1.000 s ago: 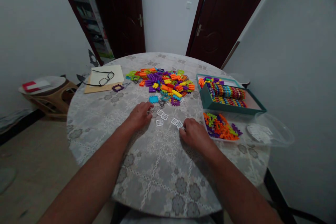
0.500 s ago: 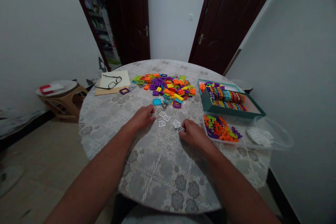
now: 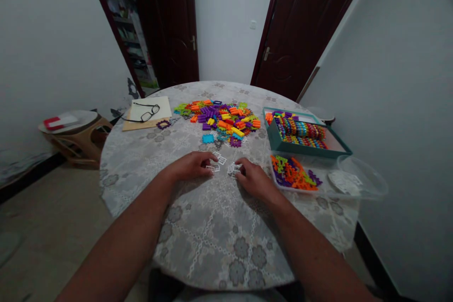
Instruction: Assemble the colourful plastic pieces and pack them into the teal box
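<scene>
Small white window-frame pieces (image 3: pixel 221 160) lie on the patterned tablecloth between my hands. My left hand (image 3: pixel 193 166) rests beside them with thumb and fingers apart, and one white piece (image 3: pixel 213 168) shows at its fingertips. On the other side, my right hand (image 3: pixel 252 177) has its thumb and fingers bent around a small cluster of white window-frame pieces (image 3: pixel 232 169). Just beyond the hands lie a blue square piece (image 3: pixel 208 138) and a purple toothed ring (image 3: pixel 235 142).
A heap of colourful plastic pieces (image 3: pixel 226 118) covers the table's far middle. To the right are a green box (image 3: pixel 300 146) of bead-like rows, a clear tray (image 3: pixel 295 173) of connectors and a clear lid (image 3: pixel 371 179) with white pieces. Glasses (image 3: pixel 146 115) lie on papers at left.
My left hand has shifted nearer the white pieces, its fingers now spread. My right hand has moved slightly left, and the white pieces by it are bunched closer together.
</scene>
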Demonstrator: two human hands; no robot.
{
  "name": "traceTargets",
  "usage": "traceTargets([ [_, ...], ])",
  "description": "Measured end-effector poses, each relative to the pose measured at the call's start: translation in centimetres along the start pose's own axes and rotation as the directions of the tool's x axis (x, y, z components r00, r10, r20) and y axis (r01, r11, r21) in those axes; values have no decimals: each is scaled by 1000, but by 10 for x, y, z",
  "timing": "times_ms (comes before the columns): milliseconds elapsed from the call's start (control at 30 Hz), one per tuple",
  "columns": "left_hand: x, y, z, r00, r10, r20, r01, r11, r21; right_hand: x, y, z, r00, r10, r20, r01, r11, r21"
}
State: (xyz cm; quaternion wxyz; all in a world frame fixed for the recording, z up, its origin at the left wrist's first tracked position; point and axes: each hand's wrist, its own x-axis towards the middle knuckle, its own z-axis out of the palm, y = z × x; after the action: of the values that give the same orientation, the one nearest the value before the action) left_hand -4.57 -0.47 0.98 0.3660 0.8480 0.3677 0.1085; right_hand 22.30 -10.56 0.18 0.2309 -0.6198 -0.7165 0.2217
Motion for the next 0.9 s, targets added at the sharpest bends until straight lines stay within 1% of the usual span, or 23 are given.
traceTargets([
  [100,1,4,5,1000,-15,15,14,997,77,1,-2,0,999,-48,16,48,999,-22],
  [167,2,6,7,1000,-21,4,20,995,99,2,-3,1,997,-79,20,80,995,-67],
  [300,4,8,8,999,-14,-35,17,994,107,4,-5,3,996,-82,29,86,985,-152],
  [367,4,7,9,998,-8,-65,16,992,126,4,-5,4,996,-83,27,87,984,-158],
  [467,4,5,10,994,41,-97,-26,989,146,4,-4,5,995,-101,26,104,984,-146],
  [533,4,5,9,994,53,-98,-38,988,147,4,-4,5,992,-125,18,126,983,-137],
  [600,3,7,9,996,29,-85,-18,990,138,3,-4,6,988,-156,10,156,980,-121],
  [700,3,10,10,997,20,-74,-12,995,104,3,-5,10,980,-198,-18,197,979,-44],
  [767,4,13,13,995,36,-92,-30,997,67,2,-8,15,978,-202,-58,206,976,74],
  [833,6,17,18,994,49,-100,-47,999,20,1,-11,20,979,-175,-100,193,958,211],
  [900,7,22,24,994,72,-86,-74,997,-23,1,-14,25,982,-135,-129,169,938,304],
])
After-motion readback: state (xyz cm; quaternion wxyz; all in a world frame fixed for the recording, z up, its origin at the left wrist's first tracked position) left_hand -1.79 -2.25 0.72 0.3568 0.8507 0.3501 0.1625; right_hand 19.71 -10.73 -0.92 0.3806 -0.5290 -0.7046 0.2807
